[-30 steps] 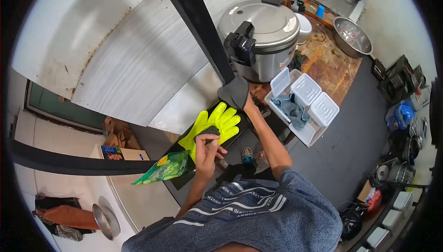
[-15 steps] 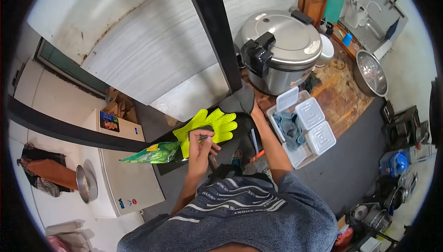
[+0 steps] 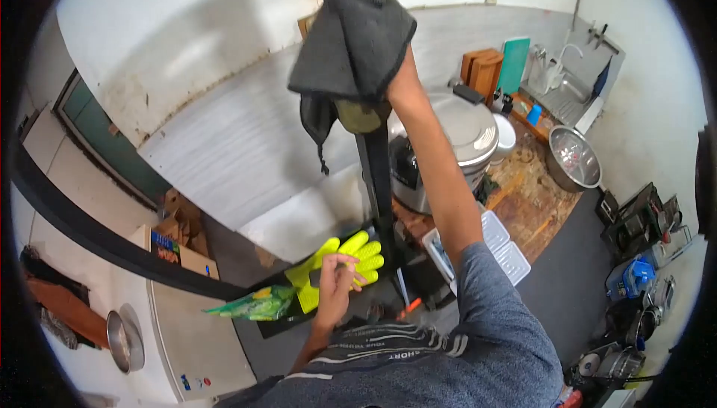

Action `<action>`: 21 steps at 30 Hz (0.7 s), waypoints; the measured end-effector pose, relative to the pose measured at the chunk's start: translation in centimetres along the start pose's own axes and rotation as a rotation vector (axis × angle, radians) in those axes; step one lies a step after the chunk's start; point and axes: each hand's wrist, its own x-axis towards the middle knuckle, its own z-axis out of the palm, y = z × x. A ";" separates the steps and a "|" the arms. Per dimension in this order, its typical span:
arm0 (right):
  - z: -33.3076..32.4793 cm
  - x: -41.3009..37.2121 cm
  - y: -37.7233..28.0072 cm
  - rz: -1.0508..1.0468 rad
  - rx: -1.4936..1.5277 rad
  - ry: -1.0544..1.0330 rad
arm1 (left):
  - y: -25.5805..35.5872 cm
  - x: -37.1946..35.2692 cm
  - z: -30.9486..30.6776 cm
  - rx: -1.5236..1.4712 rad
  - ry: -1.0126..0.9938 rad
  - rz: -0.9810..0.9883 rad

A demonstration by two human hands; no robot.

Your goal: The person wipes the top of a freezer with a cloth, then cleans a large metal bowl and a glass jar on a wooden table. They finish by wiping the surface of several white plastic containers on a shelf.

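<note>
Here, left hand half-curled, grip unclear; right hand behind grey cloth at post, openness hidden.

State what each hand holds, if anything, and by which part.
Right hand: dark grey cloth, at the side nearest the wrist, over the black post; fingers hidden. Left hand: by the yellow glove; hold can't be told.

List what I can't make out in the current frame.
All in the head view:
- Right hand: fingers hidden by the dark cloth.
- Dark piece at the left hand: partly behind the fingers, too small to identify.
- Green packet: lettering blurred.
- Steel cooker: partly behind the right forearm.
</note>
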 end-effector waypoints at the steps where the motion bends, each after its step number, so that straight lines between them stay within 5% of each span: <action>1: 0.3 1.8 -0.4 -0.006 0.029 -0.003 | 0.0 0.0 -0.2 -0.004 -0.019 0.032; 4: -0.3 2.6 -0.2 0.035 0.116 -0.006 | -0.7 0.4 -0.8 -0.021 -0.040 0.033; 5: -1.3 0.7 0.6 0.126 -0.082 -0.030 | -1.0 0.4 -1.1 -0.019 -0.051 0.007; 6: -2.8 -1.1 3.4 -0.116 -0.350 -0.126 | -1.2 0.7 -1.4 -0.018 -0.064 -0.009; 7: -3.2 -3.3 9.0 0.050 0.072 -0.085 | -1.2 1.1 -1.7 -0.025 -0.083 0.034; 8: -1.6 -4.9 3.3 0.254 0.174 0.018 | -1.1 0.9 -2.1 -0.018 -0.097 0.002; 10: -0.1 -5.5 -0.4 0.333 0.048 0.110 | -1.4 0.7 -2.4 -0.029 -0.121 0.000; 13: -0.6 0.9 -0.6 0.068 -0.227 0.039 | -0.9 0.4 -2.7 -0.076 -0.126 -0.064; 15: 0.1 8.7 -3.8 -0.590 -0.549 -0.054 | 0.3 -0.6 -2.4 -0.094 -0.170 -0.053; 16: 0.8 12.6 -6.4 -0.695 -0.687 -0.034 | 0.5 -0.8 -2.5 -0.094 -0.187 -0.033; 17: 1.4 16.7 -7.6 -0.210 0.048 -0.148 | 0.5 -0.9 -2.7 -0.087 -0.224 -0.060; 19: 2.5 21.6 -10.6 -0.064 0.327 -0.109 | 0.1 -0.8 -2.8 -0.072 -0.267 -0.089; 20: 2.3 21.6 -10.3 -0.068 0.324 -0.102 | -0.1 -0.9 -2.9 -0.074 -0.287 -0.101; 21: 2.0 21.2 -9.6 -0.380 0.009 -0.071 | -0.2 -1.1 -3.1 -0.074 -0.305 -0.117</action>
